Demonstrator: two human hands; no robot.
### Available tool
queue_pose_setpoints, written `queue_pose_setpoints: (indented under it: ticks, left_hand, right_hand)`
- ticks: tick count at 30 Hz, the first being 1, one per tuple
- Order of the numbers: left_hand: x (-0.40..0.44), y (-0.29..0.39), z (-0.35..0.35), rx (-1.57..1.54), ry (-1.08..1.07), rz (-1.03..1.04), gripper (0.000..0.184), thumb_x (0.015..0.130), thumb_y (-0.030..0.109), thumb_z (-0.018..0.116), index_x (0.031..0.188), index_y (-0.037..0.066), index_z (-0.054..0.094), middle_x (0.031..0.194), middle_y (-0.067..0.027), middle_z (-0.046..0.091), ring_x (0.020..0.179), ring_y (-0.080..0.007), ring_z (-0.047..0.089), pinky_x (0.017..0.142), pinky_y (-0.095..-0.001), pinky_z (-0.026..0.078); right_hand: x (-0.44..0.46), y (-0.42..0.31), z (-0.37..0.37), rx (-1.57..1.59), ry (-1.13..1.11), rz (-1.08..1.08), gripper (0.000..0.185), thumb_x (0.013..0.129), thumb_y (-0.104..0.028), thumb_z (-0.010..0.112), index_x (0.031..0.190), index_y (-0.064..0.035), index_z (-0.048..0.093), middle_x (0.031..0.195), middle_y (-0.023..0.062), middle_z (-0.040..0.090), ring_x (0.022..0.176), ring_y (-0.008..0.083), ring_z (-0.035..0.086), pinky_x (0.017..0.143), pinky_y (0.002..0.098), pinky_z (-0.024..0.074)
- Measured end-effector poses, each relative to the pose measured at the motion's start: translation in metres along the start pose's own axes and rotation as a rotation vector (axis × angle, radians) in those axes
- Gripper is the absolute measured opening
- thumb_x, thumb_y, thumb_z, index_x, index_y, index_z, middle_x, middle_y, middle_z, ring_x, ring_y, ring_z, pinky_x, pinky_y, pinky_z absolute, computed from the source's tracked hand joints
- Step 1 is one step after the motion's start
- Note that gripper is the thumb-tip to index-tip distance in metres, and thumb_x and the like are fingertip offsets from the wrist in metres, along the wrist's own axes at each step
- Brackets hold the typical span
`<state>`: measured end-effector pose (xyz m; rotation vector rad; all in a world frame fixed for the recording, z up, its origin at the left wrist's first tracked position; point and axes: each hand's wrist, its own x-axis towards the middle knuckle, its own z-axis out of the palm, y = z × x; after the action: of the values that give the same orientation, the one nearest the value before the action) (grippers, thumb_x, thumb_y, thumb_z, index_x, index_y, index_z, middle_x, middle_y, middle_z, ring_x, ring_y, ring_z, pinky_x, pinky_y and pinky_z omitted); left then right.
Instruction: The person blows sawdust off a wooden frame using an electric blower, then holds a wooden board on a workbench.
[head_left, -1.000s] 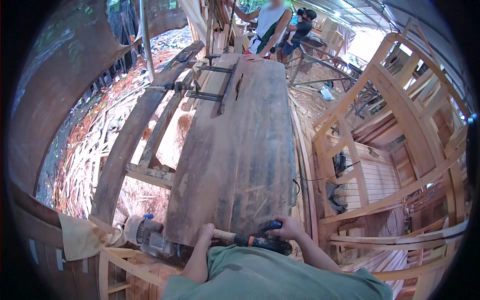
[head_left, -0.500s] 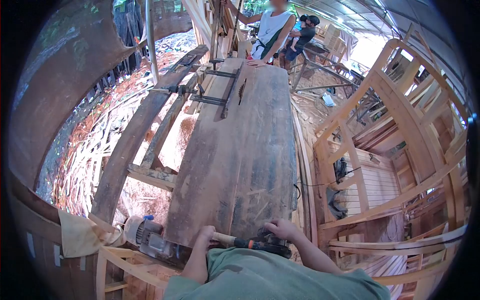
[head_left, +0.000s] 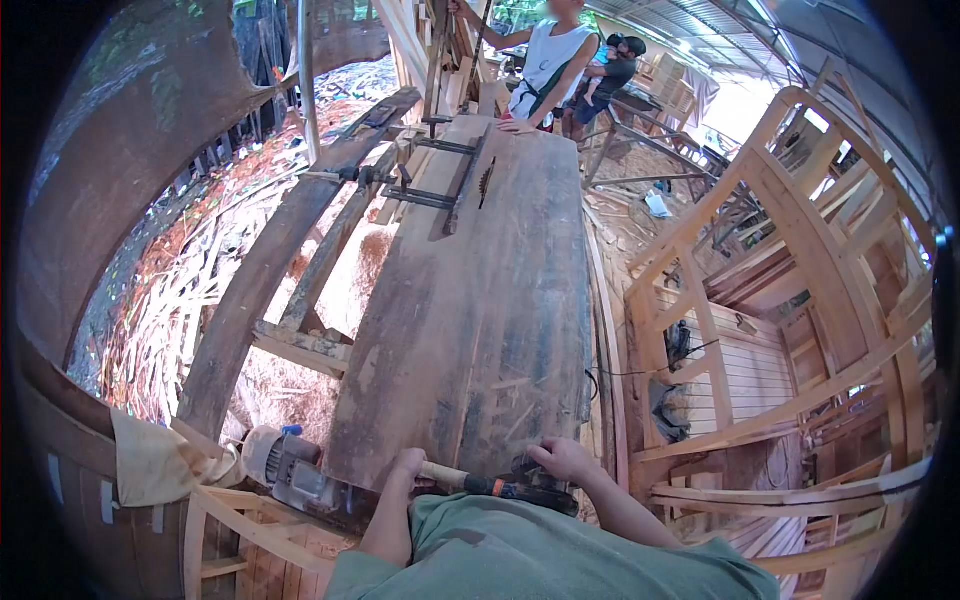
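A long wooden table stretches away from me, with a toothed saw blade rising through a slot near its far end. At the near edge, my left hand is closed beside the pale end of a dark tool with an orange band. What its fingers hold is hard to make out. My right hand has its fingers curled down near the dark end of the same tool. A fence bar held with clamps lies left of the blade.
One person rests a hand on the table's far end. Behind stands another person holding a child. A motor sits at the near left. Wooden frames stand on the right; wood scraps cover the left ground.
My right hand has shifted slightly left and its fingers have come lower over the tool's dark part. The view has tilted slightly, and the people at the far end appear further right.
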<state>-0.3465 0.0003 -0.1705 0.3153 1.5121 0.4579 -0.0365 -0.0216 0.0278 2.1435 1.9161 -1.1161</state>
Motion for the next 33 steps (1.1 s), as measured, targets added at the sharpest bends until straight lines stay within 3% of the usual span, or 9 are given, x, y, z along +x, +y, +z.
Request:
queue_pose_setpoints:
  ticks: [4,6,9,11,16,19,23,28,33]
  left_hand:
    - [0.019,-0.007,-0.006,-0.068,-0.125,-0.035,0.024,0.086,0.023,0.053,0.091,0.001,0.062,0.081,-0.0159,0.065,0.072,-0.0323,0.066,0.058,-0.0461,0.058]
    - [0.021,-0.009,-0.009,-0.157,-0.456,-0.123,0.039,0.092,0.035,0.049,0.1,0.0,0.063,0.09,-0.0172,0.069,0.077,-0.0297,0.068,0.071,-0.0425,0.058]
    - [0.009,-0.003,-0.007,-0.05,-0.354,-0.101,0.047,0.095,0.038,0.046,0.101,-0.004,0.066,0.093,-0.018,0.07,0.08,-0.03,0.069,0.073,-0.0409,0.058]
    - [0.008,-0.005,-0.01,-0.082,-0.418,-0.159,0.042,0.096,0.037,0.044,0.093,0.001,0.066,0.086,-0.0151,0.07,0.077,-0.0291,0.067,0.067,-0.0409,0.057]
    - [0.006,-0.011,-0.014,-0.011,-0.485,-0.222,0.043,0.096,0.031,0.044,0.102,-0.006,0.065,0.093,-0.0197,0.07,0.085,-0.033,0.069,0.077,-0.0448,0.058]
    - [0.004,-0.008,-0.014,-0.009,-0.511,-0.226,0.042,0.097,0.029,0.041,0.103,-0.005,0.065,0.092,-0.0193,0.069,0.082,-0.0351,0.068,0.079,-0.0479,0.057]
    - [-0.022,0.0,-0.014,-0.156,-0.596,-0.222,0.046,0.099,0.033,0.04,0.107,-0.005,0.065,0.094,-0.018,0.07,0.085,-0.0328,0.068,0.082,-0.0469,0.055]
    - [-0.014,-0.017,-0.012,-0.271,-0.51,0.049,0.057,0.101,0.043,0.035,0.112,-0.004,0.065,0.102,-0.017,0.07,0.093,-0.0282,0.067,0.084,-0.0414,0.054]
    - [-0.042,-0.001,-0.01,-0.229,-0.612,-0.046,0.06,0.102,0.045,0.033,0.115,-0.005,0.065,0.104,-0.0185,0.07,0.093,-0.0289,0.068,0.083,-0.0414,0.055]
  right_hand:
    - [0.004,0.01,-0.001,0.059,-0.099,-0.016,0.06,0.09,-0.06,0.049,0.113,-0.0088,0.07,0.104,0.0194,0.07,0.103,0.0362,0.065,0.088,0.0431,0.0493]
    - [0.004,0.016,-0.004,0.121,-0.15,-0.035,0.061,0.09,-0.061,0.05,0.115,-0.0095,0.069,0.104,0.0188,0.07,0.103,0.0353,0.065,0.088,0.0425,0.0494]
    - [0.0,0.022,0.0,0.212,-0.22,0.061,0.061,0.089,-0.063,0.052,0.118,-0.0118,0.069,0.105,0.0179,0.07,0.103,0.0338,0.065,0.089,0.0415,0.0495]
    - [-0.005,0.019,0.0,0.139,-0.128,0.085,0.065,0.088,-0.065,0.053,0.114,-0.0084,0.07,0.091,0.0097,0.071,0.078,0.0215,0.068,0.074,0.0371,0.0526]
    - [-0.002,0.013,-0.001,0.116,-0.107,0.058,0.063,0.085,-0.063,0.056,0.109,-0.0065,0.071,0.081,0.0133,0.069,0.078,0.025,0.067,0.073,0.0392,0.0515]
    - [0.0,0.011,-0.001,0.1,-0.124,0.057,0.063,0.084,-0.062,0.057,0.105,-0.0042,0.072,0.081,0.0177,0.069,0.08,0.0316,0.068,0.074,0.0412,0.0511]
    - [0.006,0.011,0.007,-0.004,-0.068,0.117,0.065,0.084,-0.063,0.052,0.103,-0.0036,0.071,0.09,0.0234,0.069,0.088,0.0393,0.066,0.08,0.0441,0.0507]
    - [0.015,0.023,0.013,-0.007,-0.107,0.169,0.075,0.081,-0.069,0.05,0.104,-0.0004,0.071,0.107,0.0265,0.067,0.105,0.0413,0.063,0.091,0.045,0.0489]
    - [0.013,0.023,0.011,-0.01,-0.106,0.125,0.076,0.082,-0.07,0.049,0.103,-0.0001,0.071,0.104,0.0285,0.067,0.104,0.0422,0.063,0.09,0.0456,0.049]
